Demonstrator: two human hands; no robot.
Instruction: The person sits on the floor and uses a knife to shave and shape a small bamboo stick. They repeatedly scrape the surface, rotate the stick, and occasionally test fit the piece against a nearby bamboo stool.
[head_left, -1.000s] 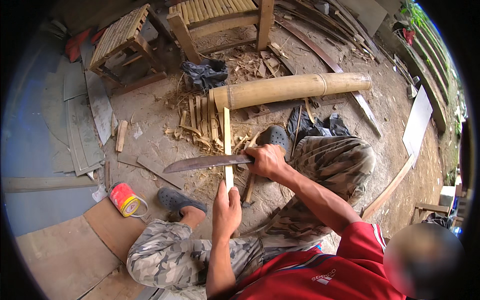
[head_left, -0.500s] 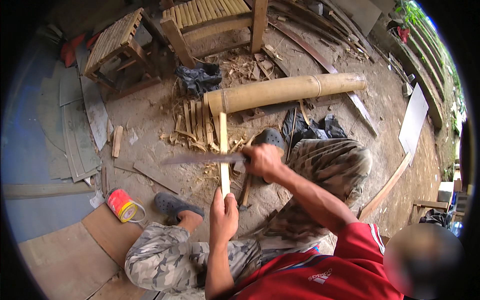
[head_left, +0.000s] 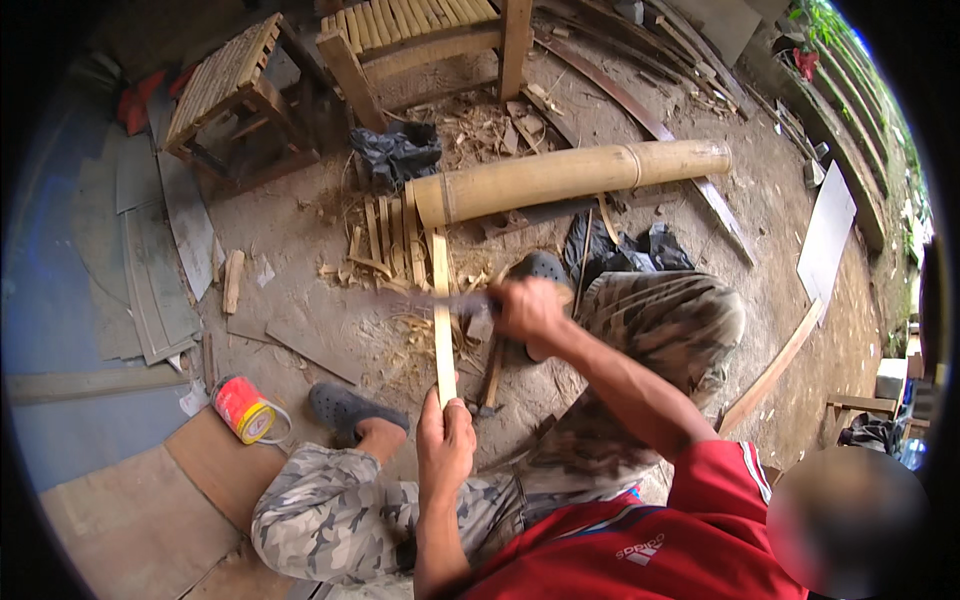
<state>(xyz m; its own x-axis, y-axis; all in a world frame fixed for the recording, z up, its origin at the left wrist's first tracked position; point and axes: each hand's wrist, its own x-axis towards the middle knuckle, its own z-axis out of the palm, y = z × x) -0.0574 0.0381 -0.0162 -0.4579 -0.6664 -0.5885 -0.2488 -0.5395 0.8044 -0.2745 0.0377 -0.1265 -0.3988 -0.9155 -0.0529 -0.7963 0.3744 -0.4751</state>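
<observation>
Inside left hand — near end of pale strip

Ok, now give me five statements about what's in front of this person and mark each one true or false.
1. The left hand grips a pale strip. True.
2. The right hand is empty. False: it holds a blade, blurred in this picture.
3. A thick bamboo pole lies beyond both hands. True.
4. The red and yellow can is on the person's right. False: it is on the person's left.
5. The stool at the far left has a smooth, solid top. False: its top is slatted.
</observation>
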